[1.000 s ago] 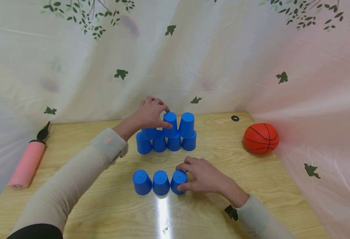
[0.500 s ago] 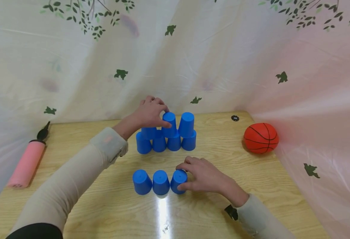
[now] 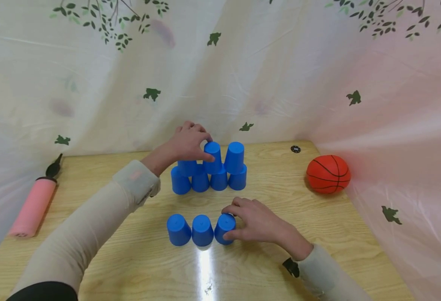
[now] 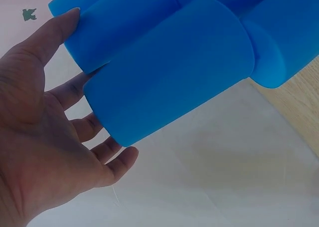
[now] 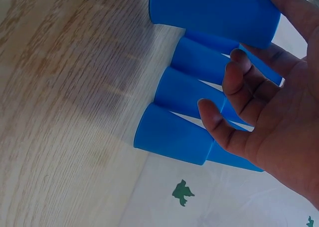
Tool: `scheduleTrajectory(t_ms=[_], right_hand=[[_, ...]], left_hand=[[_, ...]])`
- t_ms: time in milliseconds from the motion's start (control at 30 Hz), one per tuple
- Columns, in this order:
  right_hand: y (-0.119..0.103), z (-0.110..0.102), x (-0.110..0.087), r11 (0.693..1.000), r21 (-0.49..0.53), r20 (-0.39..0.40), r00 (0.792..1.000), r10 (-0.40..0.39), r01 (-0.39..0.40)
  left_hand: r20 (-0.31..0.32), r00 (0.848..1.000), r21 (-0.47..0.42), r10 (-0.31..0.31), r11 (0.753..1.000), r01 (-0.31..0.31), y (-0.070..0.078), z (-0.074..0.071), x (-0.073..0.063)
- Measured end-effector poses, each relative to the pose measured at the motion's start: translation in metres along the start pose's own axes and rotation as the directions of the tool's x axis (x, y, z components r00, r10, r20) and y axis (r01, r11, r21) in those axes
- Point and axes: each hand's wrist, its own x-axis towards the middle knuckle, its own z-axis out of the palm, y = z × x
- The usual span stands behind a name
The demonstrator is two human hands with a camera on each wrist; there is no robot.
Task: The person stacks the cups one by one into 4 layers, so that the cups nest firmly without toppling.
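My left hand (image 3: 190,142) holds an upside-down blue cup (image 3: 214,161) between thumb and index finger. That cup stands in the middle of an upper row, between a right cup (image 3: 234,158) and a left cup (image 3: 186,168) partly hidden by my hand. In the left wrist view, the left cup (image 4: 169,72) fills the foreground. Beneath them is a bottom row of several blue cups (image 3: 200,179). Nearer me, my right hand (image 3: 258,221) pinches the rightmost front cup (image 3: 224,228), which stands beside the front middle cup (image 3: 203,230) and front left cup (image 3: 179,230).
On the wooden table (image 3: 137,259), a pink hand pump (image 3: 34,207) lies at the left. A small orange basketball (image 3: 328,174) sits at the right, near a black chip (image 3: 296,149). A pale patterned sheet (image 3: 198,83) hangs behind the table.
The middle upper cup has shifted very slightly left with my left hand's fingers. My right hand and the front cups have stayed in place.
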Motion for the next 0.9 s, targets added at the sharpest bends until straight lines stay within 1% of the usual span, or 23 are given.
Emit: scheduleTrajectory(t_ms=[100,233,400,500,600,667,700,767,833,900], right_hand=[[-0.001,0.0,0.0,1.0,0.002,0.002,1.0,0.0,0.0],[-0.001,-0.001,0.001,1.0,0.002,-0.002,1.0,-0.009,0.009],[0.0,-0.001,0.0,1.0,0.014,0.002,1.0,0.006,-0.006],[0.001,0.0,-0.002,0.999,0.031,0.007,1.0,0.015,-0.015],[0.002,0.001,-0.004,0.998,0.056,0.005,1.0,0.014,-0.015],[0.003,0.001,-0.004,0.998,0.068,0.001,1.0,0.01,-0.011],[0.003,0.002,-0.005,0.997,0.073,-0.001,1.0,0.008,-0.008],[0.004,0.002,-0.005,0.997,0.08,-0.005,1.0,0.003,-0.003],[0.006,0.003,-0.005,0.996,0.088,-0.01,1.0,-0.001,0.002],[0.009,0.006,-0.006,0.995,0.096,-0.019,1.0,-0.002,0.004]], left_hand=[[-0.002,1.0,-0.004,0.007,1.0,-0.007,-0.002,-0.002,-0.002],[-0.019,1.0,-0.015,0.023,1.0,-0.023,-0.003,-0.01,-0.009],[-0.073,0.996,-0.034,0.058,0.998,-0.06,-0.002,-0.023,-0.028],[-0.134,0.987,-0.041,0.087,0.995,-0.094,-0.001,-0.028,-0.045],[-0.195,0.974,-0.076,0.115,0.988,-0.132,-0.002,-0.031,-0.064],[-0.222,0.966,-0.102,0.133,0.982,-0.159,-0.003,-0.031,-0.079],[-0.223,0.964,-0.117,0.142,0.978,-0.171,-0.004,-0.03,-0.087],[-0.206,0.965,-0.142,0.164,0.971,-0.195,-0.007,-0.028,-0.104],[-0.158,0.971,-0.161,0.177,0.966,-0.202,-0.011,-0.024,-0.123],[-0.104,0.979,-0.184,0.175,0.964,-0.192,-0.013,-0.017,-0.141]])
